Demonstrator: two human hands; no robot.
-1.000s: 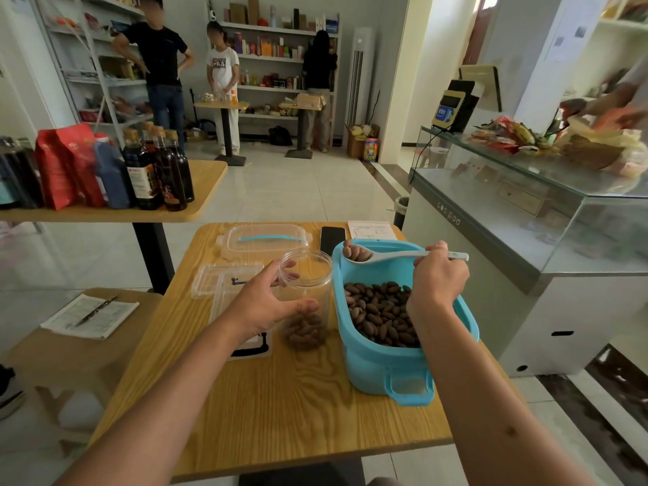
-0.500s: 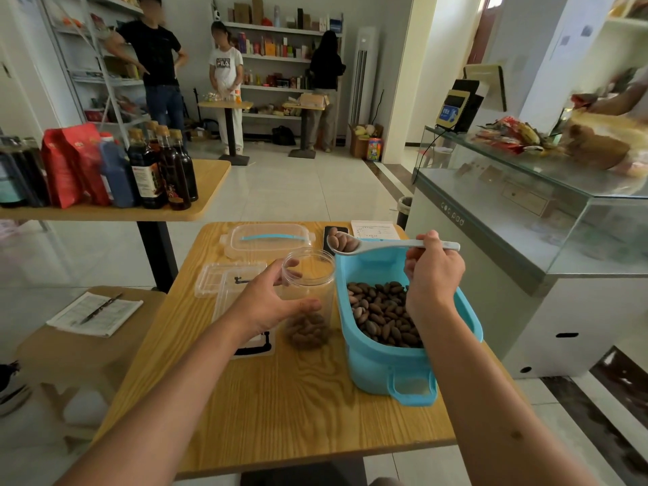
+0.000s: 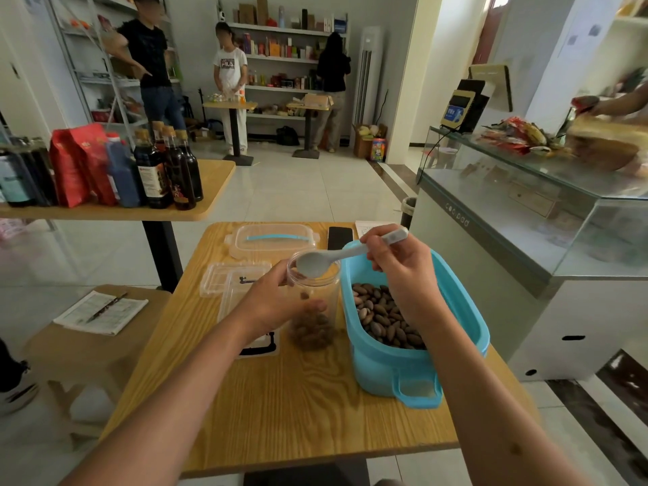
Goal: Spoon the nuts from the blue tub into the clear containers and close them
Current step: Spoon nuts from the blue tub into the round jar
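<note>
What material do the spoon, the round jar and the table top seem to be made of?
Spoon: probably matte white plastic; it looks opaque, thick and dull.
Round jar: clear plastic, most likely; the nuts show through its wall.
Table top: wood or a wood-look laminate; light grain lines show, with a low sheen.

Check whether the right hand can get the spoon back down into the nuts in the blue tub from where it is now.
Probably yes. The right hand holds the spoon over the clear jar, right beside the blue tub. The tub is uncovered, its nuts exposed, and nothing lies between.
</note>
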